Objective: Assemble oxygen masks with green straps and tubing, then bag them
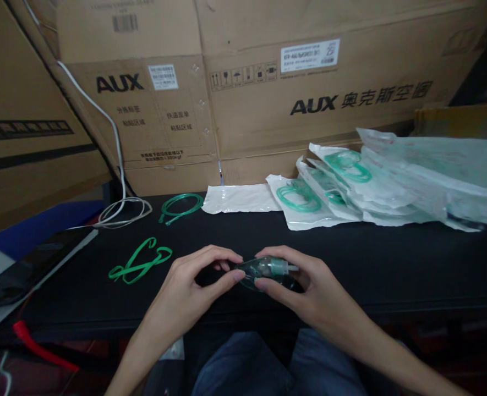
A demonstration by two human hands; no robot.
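Between my two hands, low over the front of the black table, is a clear green-tinted oxygen mask [263, 267] with a pale connector at its right end. My left hand [210, 272] pinches the mask's left edge between thumb and fingers. Around its right part, near the connector, the thumb and fingers of my right hand [296, 275] are closed. A green elastic strap [140, 264] lies loosely looped to the left of my left hand. Farther back rests a coil of green tubing [181, 206].
Packaged sets in clear-and-white pouches [392, 192] are piled at the back right. A flat white pouch [243, 198] lies beside them. Large cardboard boxes [251, 121] stand along the back of the black table [412, 264]. A white cable [117, 148] hangs at the left.
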